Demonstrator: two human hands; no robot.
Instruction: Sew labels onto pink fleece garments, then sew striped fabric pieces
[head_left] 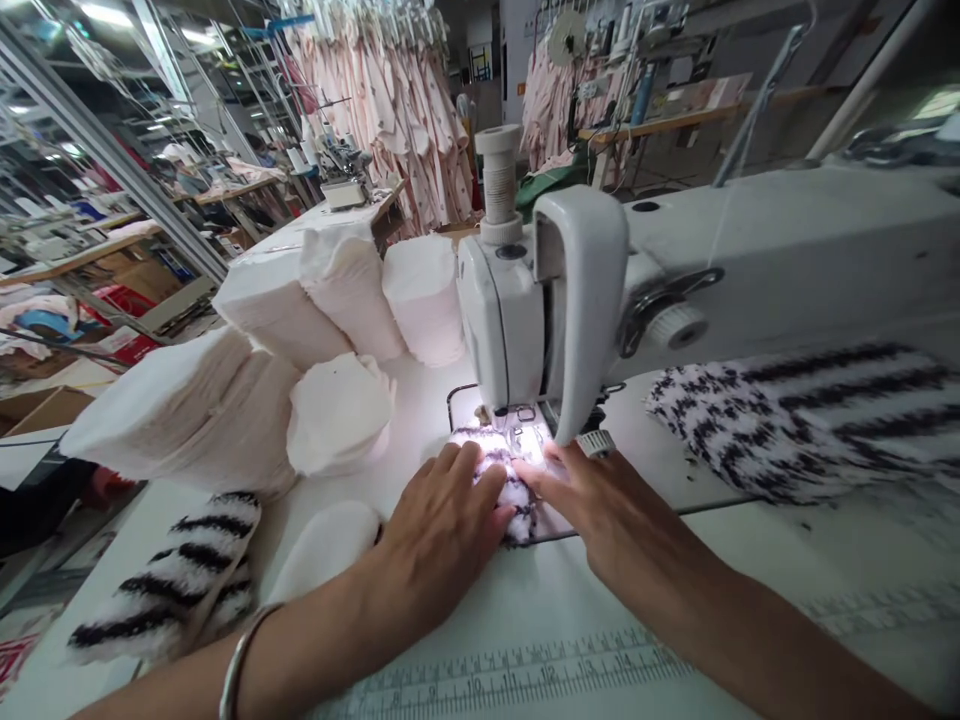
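A small fluffy black-and-white fabric piece (517,510) lies under the lit needle area of a white sewing machine (501,325). My left hand (442,520) rests on it with the fingers spread and bent, pressing it flat. Just right of the needle, my right hand (600,495) has its fingertips at the fabric's right edge beside the presser foot, with a ring-like grey band on one finger. Whether those fingertips pinch the fabric is hard to see. The machine's lever-like white guard stands directly above my right fingers.
Stacks of white fabric pieces (259,400) stand behind and left. Striped fluffy pieces lie at the left (176,580) and a larger striped pile (817,420) under the machine arm. A printed ruler (510,672) runs along the front edge.
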